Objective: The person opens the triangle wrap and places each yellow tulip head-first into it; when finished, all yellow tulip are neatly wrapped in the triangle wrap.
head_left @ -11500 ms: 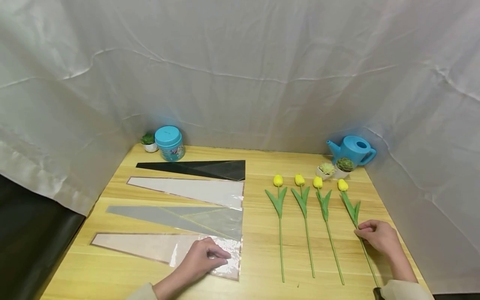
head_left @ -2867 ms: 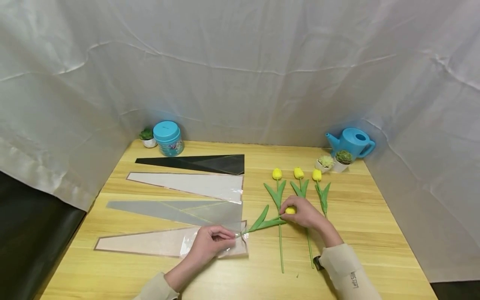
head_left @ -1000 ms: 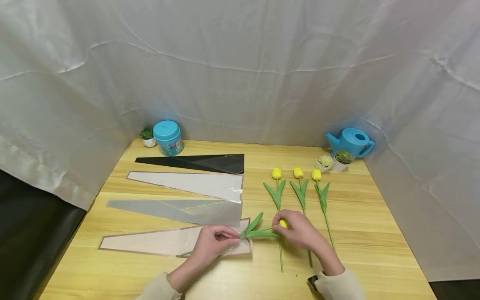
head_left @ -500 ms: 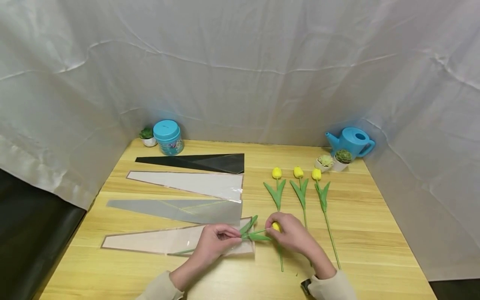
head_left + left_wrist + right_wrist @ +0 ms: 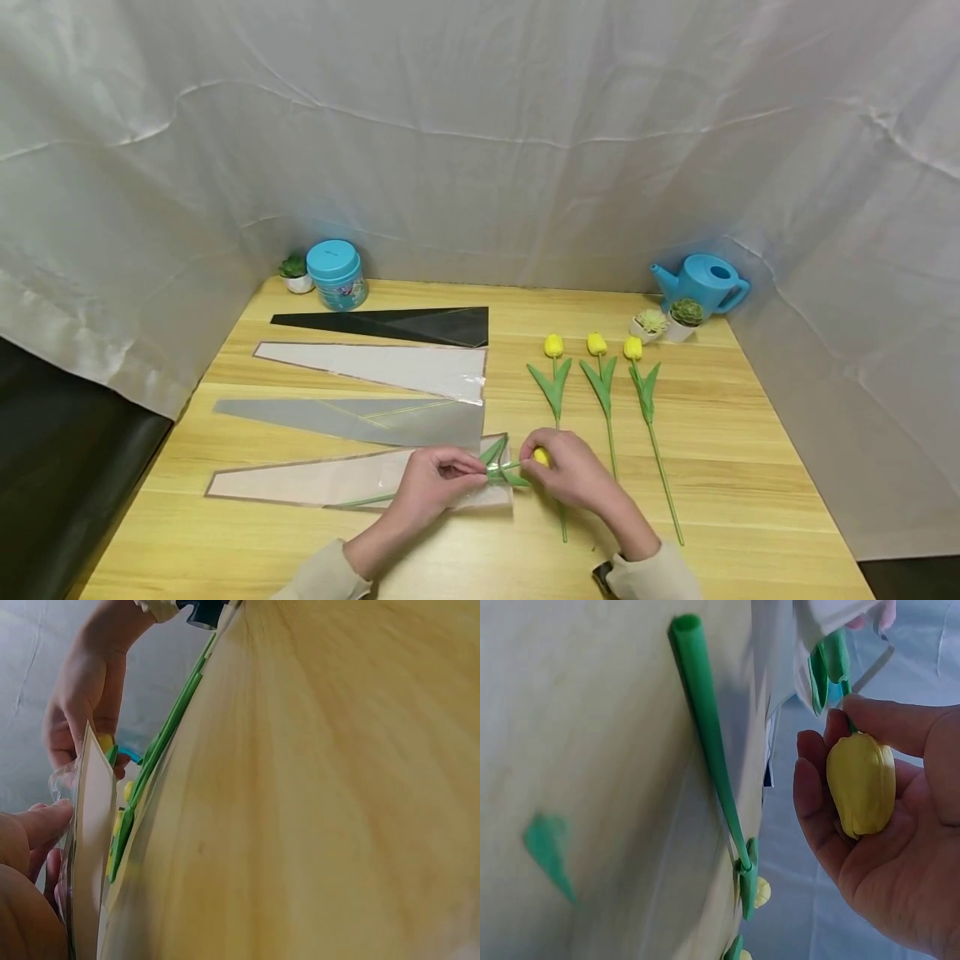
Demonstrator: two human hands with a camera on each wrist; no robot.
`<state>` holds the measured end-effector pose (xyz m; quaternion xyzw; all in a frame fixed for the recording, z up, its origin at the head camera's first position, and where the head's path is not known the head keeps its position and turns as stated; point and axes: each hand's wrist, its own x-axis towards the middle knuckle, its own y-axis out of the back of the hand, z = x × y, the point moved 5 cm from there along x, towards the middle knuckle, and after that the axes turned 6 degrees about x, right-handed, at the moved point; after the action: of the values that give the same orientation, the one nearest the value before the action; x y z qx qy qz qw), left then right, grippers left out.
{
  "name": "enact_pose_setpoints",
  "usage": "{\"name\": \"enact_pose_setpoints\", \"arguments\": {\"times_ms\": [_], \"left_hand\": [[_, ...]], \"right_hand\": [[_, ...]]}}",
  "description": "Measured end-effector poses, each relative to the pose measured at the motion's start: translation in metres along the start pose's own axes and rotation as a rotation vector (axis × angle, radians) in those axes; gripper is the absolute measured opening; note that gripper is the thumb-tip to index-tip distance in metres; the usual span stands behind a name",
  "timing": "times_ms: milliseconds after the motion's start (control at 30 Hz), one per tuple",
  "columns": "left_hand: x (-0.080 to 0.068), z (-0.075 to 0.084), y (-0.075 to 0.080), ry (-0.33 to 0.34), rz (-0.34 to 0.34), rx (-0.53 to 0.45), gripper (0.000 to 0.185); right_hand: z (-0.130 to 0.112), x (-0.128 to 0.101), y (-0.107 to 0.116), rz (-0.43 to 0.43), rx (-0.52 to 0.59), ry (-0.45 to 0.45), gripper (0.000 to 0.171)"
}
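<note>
The left hand [image 5: 431, 479] pinches the clear sleeve's [image 5: 330, 483] mouth; the right hand [image 5: 570, 471], at its 3 o'clock, cups the yellow tulip [image 5: 861, 782], whose stem lies inside the sleeve on the worktop [image 5: 750, 467].

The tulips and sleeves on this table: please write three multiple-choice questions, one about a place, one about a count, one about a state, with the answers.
1. Where does the blue watering can stand?
A. far right corner
B. near left corner
C. table middle

2. How many tulips lie loose on the table?
A. one
B. three
C. five

3. What is the state of the held tulip?
A. lying untouched
B. stem partly inside the sleeve
C. standing in a pot

Answers: 1 A, it stands by the right curtain; 2 B, three lie side by side; 3 B, the right hand holds the bloom and the left hand holds the sleeve mouth.
</note>
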<state>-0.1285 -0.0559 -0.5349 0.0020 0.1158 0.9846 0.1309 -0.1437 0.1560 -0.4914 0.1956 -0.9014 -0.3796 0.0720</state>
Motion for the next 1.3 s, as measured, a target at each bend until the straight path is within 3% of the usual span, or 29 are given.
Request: {"name": "enact_pose_setpoints", "arguments": {"times_ms": [467,700,800,933,1033,1300], "left_hand": [[0.0,0.0,-0.002,0.003,-0.013,0.018,0.016],[-0.001,0.002,0.006,-0.012,-0.033,0.079,0.022],[-0.002,0.003,0.014,-0.016,-0.001,0.145,0.022],[-0.003,0.003,0.023,-0.029,0.063,0.305,0.024],[-0.002,0.003,0.027,-0.054,0.073,0.356,0.026],[-0.001,0.002,0.024,-0.083,0.002,0.285,0.021]], "right_hand": [[0.0,0.001,-0.008,-0.007,0.024,-0.006,0.013],[0.001,0.001,-0.006,-0.006,0.032,-0.012,0.014],[0.001,0.001,-0.005,-0.009,0.037,-0.007,0.013],[0.002,0.0,-0.004,-0.011,0.046,-0.005,0.012],[0.003,0.001,-0.004,-0.006,0.048,-0.009,0.012],[0.003,0.001,-0.005,-0.002,0.051,-0.013,0.013]]}}
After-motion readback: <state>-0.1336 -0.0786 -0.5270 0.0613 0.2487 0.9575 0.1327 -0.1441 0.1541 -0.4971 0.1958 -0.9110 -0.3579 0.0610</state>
